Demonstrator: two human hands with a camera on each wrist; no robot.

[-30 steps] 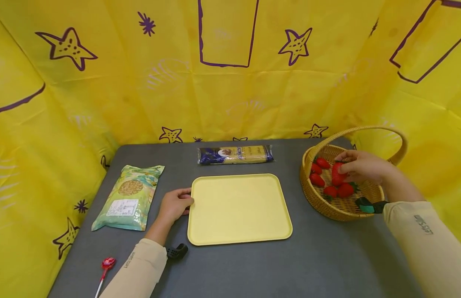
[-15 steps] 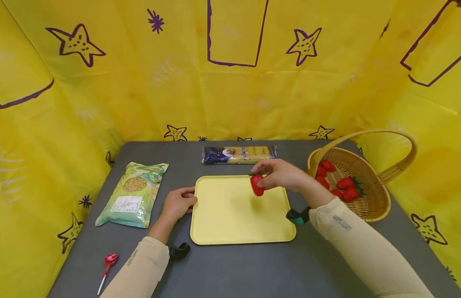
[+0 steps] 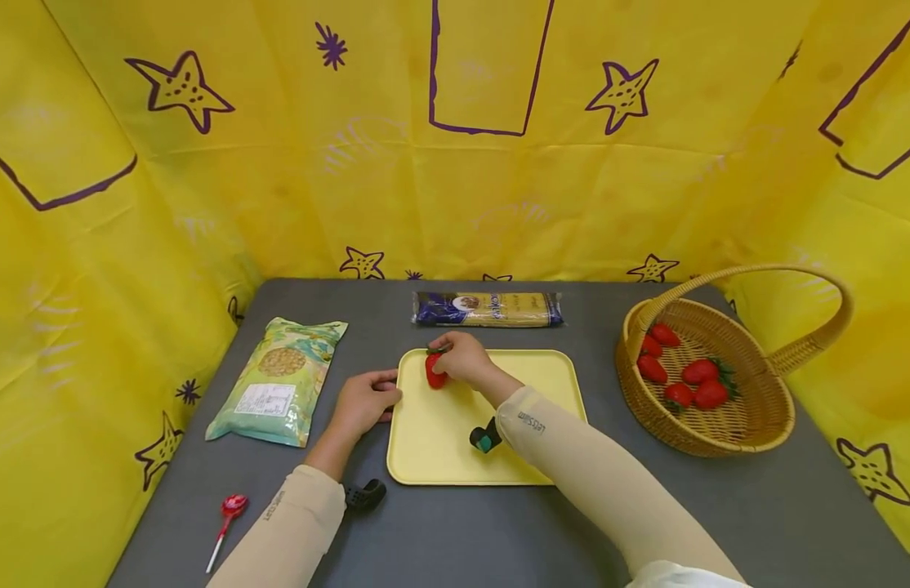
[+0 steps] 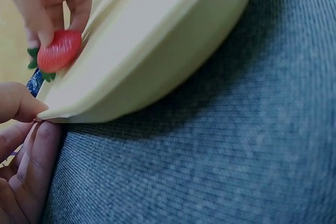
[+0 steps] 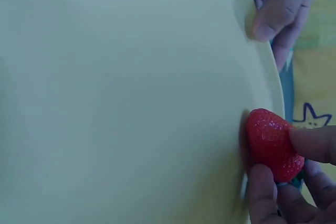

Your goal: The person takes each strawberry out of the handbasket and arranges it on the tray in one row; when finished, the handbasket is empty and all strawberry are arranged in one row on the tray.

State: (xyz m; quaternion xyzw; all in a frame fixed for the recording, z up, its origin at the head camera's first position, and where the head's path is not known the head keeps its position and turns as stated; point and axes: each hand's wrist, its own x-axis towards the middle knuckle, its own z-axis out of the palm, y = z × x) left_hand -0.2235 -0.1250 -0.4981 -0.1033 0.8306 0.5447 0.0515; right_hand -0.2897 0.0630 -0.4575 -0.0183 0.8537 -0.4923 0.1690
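A red strawberry (image 3: 436,370) with green leaves is pinched between the thumb and fingers of my right hand (image 3: 462,359), at the far left corner of the yellow tray (image 3: 433,449). In the right wrist view the strawberry (image 5: 273,142) lies right at the tray's rim. My left hand (image 3: 363,400) grips the tray's left edge, thumb on top and fingers below, as the left wrist view shows at the rim (image 4: 94,113). To the right, a wicker basket (image 3: 749,437) with a tall handle holds several more strawberries (image 3: 701,371).
Behind the tray lies a long blue and yellow packet (image 3: 488,309). A green bag (image 3: 278,384) with a white label rests to the left, and a red lollipop (image 3: 233,506) is near the front left. Yellow patterned cloth (image 3: 484,204) surrounds the grey table (image 3: 426,539).
My right hand has lifted a strawberry from the basket and carried it left across to the tray's far left corner. The left hand stays on the tray's edge.
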